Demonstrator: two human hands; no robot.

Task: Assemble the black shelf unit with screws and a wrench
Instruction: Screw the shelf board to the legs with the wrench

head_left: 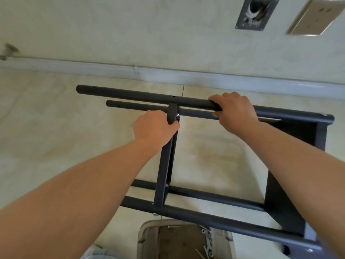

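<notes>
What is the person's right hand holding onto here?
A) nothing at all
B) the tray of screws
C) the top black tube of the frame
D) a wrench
C: the right hand has its fingers curled over the top black tube of the frame.

Shelf frame (205,200) on floor (56,109); tray (149,240) with probably screws (207,240) nearer

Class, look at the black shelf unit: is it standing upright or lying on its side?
On its side. The black shelf unit's tubes run level above the floor, its panels stand on edge.
</notes>
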